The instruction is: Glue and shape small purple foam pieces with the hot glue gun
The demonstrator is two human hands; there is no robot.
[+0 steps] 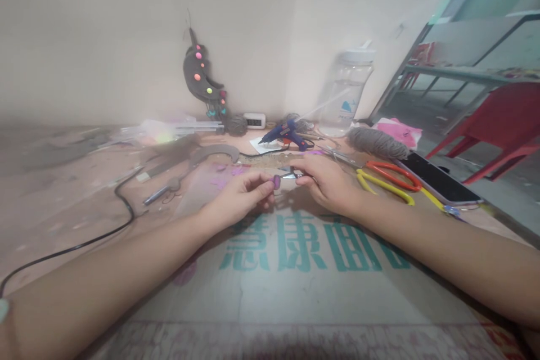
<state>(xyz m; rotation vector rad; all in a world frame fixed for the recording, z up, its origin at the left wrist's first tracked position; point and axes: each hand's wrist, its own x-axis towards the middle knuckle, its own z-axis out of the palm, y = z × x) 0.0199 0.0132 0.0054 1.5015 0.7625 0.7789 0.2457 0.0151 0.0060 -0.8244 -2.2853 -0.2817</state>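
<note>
My left hand [247,194] pinches a small purple piece [276,181] between thumb and fingertips, above a printed sheet. Close beside it on the right, my right hand [323,180] is closed around small scissors [290,176]. Their short metal blades point left at the purple piece; whether they touch it I cannot tell. Most of the handles are hidden in my fingers. Purple scraps [221,180] lie on the sheet behind my left hand.
A blue glue gun [287,134] rests behind my hands, with a water bottle [346,93] further back. To the right are large scissors [392,177], grey yarn [377,143] and a phone [439,177]. A grey crescent ornament [196,70] hangs on the wall. A black cable [126,222] crosses the left side.
</note>
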